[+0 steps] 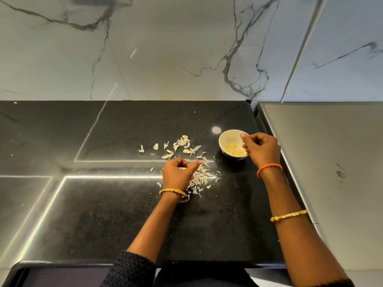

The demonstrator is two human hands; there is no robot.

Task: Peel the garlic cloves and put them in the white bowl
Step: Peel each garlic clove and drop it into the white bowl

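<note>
Closest in, a dark knitted sleeve (132, 268) on the left forearm, cut off by the bottom edge. Up from it, the left hand (178, 176) sits on the black counter (103, 214), fingers curled in over something pale at their tips; what it is I can't make out, the knuckles cover it. Loose garlic skins (200, 178) are piled just right of that hand and partly hidden under it. Beyond its fingertips, scattered skins and a couple of unpeeled cloves (186, 151) lie on the counter. Over at the right hand (261, 149), fingers are loosely curled with thumb and forefinger together; whether anything is pinched there, I can't tell. It hovers over the near-right rim of the white bowl (227, 137), covering that edge. Directly under its fingers in the bowl: peeled cloves (234, 150), smooth, pale yellow.
</note>
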